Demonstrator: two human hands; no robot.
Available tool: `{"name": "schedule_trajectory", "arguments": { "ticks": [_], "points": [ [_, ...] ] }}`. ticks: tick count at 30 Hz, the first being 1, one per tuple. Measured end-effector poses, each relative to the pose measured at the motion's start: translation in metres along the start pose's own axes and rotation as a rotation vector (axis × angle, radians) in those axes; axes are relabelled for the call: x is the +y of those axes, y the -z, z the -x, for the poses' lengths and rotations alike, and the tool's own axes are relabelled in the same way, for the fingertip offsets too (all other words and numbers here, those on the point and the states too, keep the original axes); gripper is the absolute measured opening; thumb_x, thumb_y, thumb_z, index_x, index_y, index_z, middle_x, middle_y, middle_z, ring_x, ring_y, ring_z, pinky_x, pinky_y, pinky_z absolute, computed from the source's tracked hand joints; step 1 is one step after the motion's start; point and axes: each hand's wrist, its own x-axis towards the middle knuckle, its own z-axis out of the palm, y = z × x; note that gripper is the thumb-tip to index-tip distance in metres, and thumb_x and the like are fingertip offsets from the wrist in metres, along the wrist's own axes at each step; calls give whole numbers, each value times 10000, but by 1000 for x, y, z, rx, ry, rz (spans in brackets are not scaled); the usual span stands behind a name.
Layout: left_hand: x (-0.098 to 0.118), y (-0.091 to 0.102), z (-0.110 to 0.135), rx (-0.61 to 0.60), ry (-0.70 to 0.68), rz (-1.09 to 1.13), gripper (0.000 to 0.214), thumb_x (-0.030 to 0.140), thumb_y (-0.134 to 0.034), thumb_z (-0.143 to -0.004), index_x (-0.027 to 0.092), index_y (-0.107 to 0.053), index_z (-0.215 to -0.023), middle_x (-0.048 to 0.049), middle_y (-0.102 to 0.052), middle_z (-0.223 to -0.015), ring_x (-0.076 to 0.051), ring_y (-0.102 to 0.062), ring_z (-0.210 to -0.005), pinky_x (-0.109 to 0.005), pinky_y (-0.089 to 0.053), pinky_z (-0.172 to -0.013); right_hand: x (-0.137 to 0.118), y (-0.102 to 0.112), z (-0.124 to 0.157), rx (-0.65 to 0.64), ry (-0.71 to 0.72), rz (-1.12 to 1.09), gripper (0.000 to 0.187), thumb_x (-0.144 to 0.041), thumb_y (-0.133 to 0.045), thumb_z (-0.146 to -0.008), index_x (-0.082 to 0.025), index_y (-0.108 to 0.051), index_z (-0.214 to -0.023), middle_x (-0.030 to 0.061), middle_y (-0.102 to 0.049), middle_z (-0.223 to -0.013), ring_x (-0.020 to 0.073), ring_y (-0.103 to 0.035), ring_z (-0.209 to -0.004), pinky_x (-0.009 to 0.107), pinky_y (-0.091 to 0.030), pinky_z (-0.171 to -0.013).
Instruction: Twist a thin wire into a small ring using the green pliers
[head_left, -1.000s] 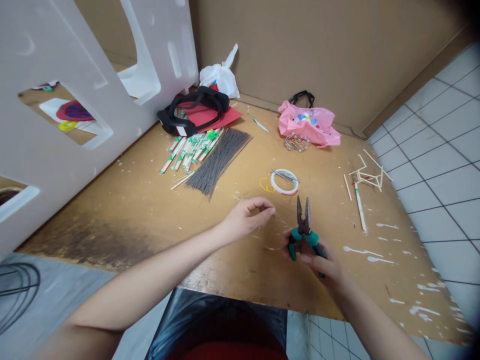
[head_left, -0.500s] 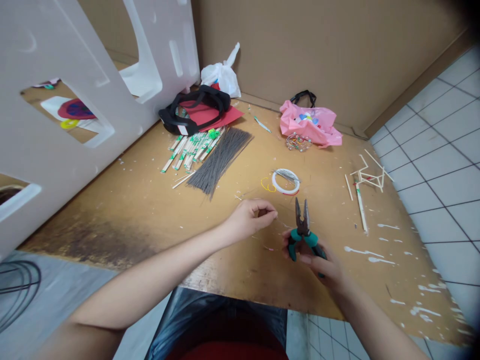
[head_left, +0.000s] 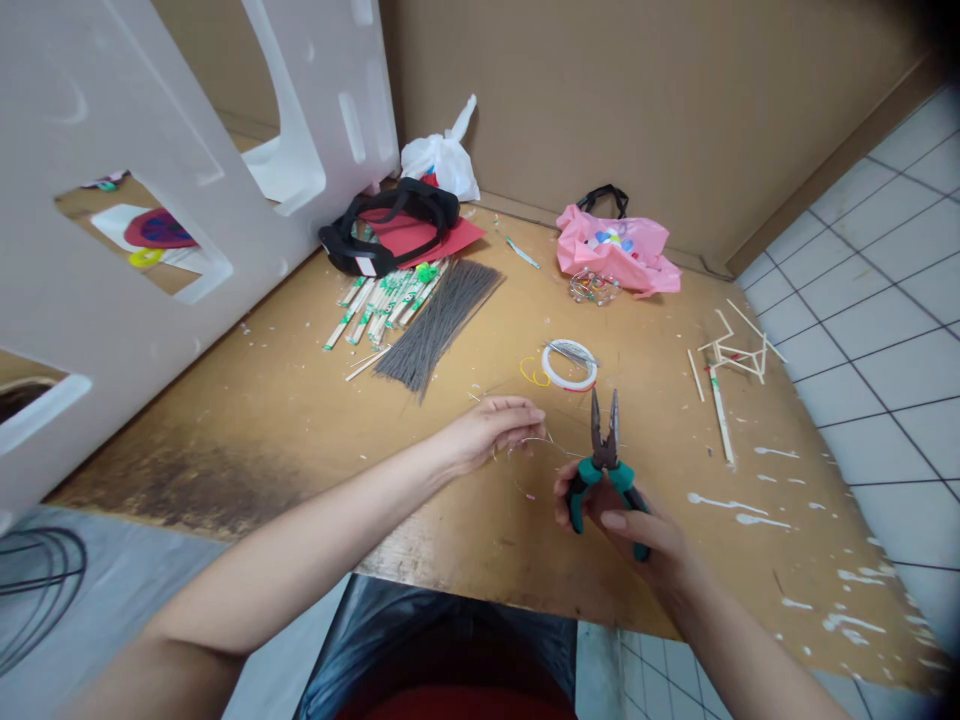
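Pinched between the fingers of my left hand (head_left: pixel 499 432) is a thin bent wire (head_left: pixel 555 446), with a small pink bead (head_left: pixel 530 497) on a curved part below. My right hand (head_left: pixel 637 530) grips needle-nose pliers (head_left: pixel 606 465) with teal and black handles, their jaws apart and pointing away from me. The wire runs from my left fingers toward the pliers; whether my right fingers touch it I cannot tell. Just beyond the pliers lies a white ring (head_left: pixel 570 365) with grey wire bits across it, beside a yellow loop of wire (head_left: pixel 534 372).
A bundle of grey wires (head_left: pixel 442 330) lies beside wrapped chopsticks (head_left: pixel 375 305). Behind them are a black headset strap (head_left: pixel 390 225) and a white bag (head_left: pixel 442 165). A pink bag (head_left: pixel 615 250) sits at the back, a stick frame (head_left: pixel 739 355) at right. A white plastic panel (head_left: pixel 247 230) borders the left.
My left hand has turned, its fingers curling downward, and moved slightly left. The pliers' handles have spread a little wider in my right hand. The wire's loop now shows more clearly.
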Motion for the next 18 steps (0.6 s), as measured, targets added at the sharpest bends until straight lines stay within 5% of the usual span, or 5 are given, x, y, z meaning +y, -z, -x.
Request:
{"name": "schedule_trajectory", "arguments": {
  "ticks": [6,18],
  "points": [
    [-3,4,-1,-95,160,263,182,243,-646,-725,104,-582,-627,70,-275,-451,-49,-358,-446,-150,-350,-428,-1,-5,-1,-61,-5,-18,418,-372,-618,-689,-192,-596,-1065,93,-625,-901,227,-574,-790,377,-423,-710],
    [-2,7,-3,-146,231,408,202,192,-551,-806,91,-577,-633,68,-187,-488,-53,-316,-453,-131,-359,-428,-2,-12,-4,-60,-10,-157,405,-335,-599,-697,-195,-587,-1077,126,-573,-1107,228,-571,-845,381,-445,-715]
  ]
}}
